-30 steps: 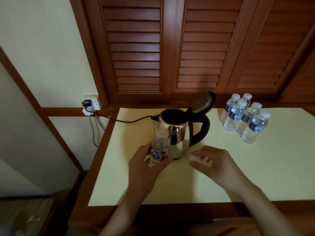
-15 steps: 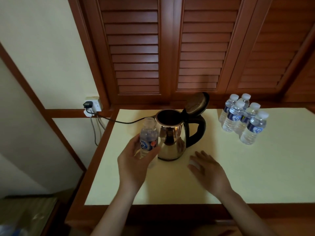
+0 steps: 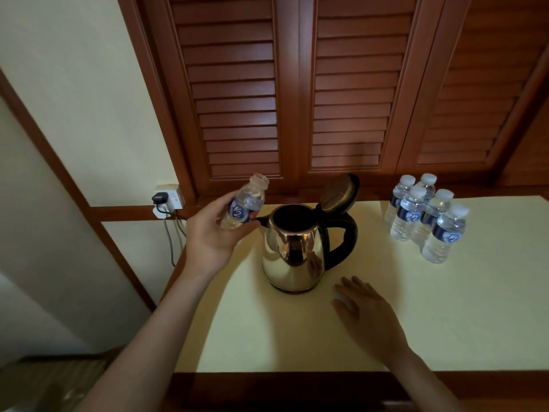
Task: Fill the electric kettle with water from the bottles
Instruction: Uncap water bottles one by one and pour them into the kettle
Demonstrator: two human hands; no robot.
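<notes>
steel kettle (image 3: 292,251) is standing lid-up on the tabletop (image 3: 445,307); left hand (image 3: 212,233) is gripping an uncapped bottle (image 3: 245,206) left of it; right hand (image 3: 367,313) is lying spread, palm-down, in front of it.

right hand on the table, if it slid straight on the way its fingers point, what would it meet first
Probably the kettle: the right hand lies flat with fingers aimed up-left at its base; depth is unclear.

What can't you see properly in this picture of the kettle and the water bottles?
All in the head view:
- Inside the kettle: too dark to tell whether it holds water.
- Water bottle in the left hand: the fingers hide its bottom.
- Right hand: the back of the hand hides anything beneath it.
- Capped bottles: front ones partly hide back ones; labels too small to read.
- Plug: its cord runs behind the left hand.
</notes>
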